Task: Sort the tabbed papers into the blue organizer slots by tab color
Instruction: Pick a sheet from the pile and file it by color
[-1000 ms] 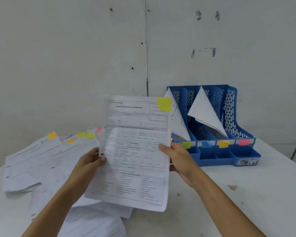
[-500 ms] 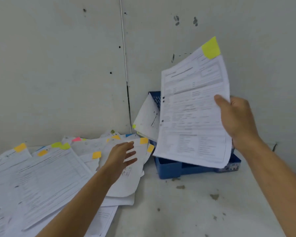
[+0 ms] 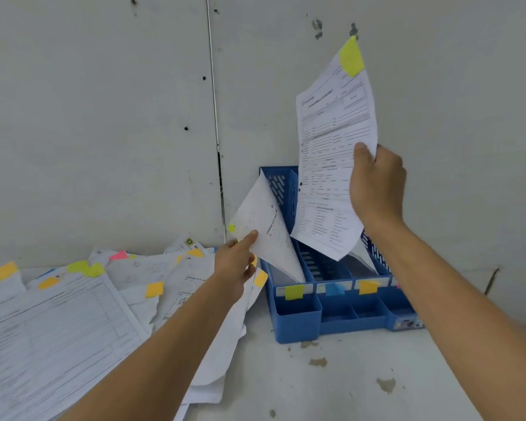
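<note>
My right hand [image 3: 375,183] grips a printed sheet [image 3: 325,165] with a yellow-green tab [image 3: 351,59] at its top corner, held upright above the blue organizer [image 3: 298,323]. My left hand [image 3: 236,262] pinches the lower edge of a leaning paper [image 3: 264,226] that stands in the organizer's leftmost slot. That slot carries a yellow-green label [image 3: 294,291]; a blue label [image 3: 334,289] and an orange label [image 3: 368,287] follow to the right. The held sheet's bottom corner hangs over the middle slots.
A loose pile of tabbed papers [image 3: 73,314] covers the table's left side, with orange, yellow-green and pink tabs. The organizer stands against a grey wall [image 3: 104,117]. The white tabletop [image 3: 346,384] in front of it shows chipped spots.
My right hand lifted the yellow-green-tabbed sheet higher over the organizer. My left hand left the pile and took hold of the paper leaning in the leftmost slot.
</note>
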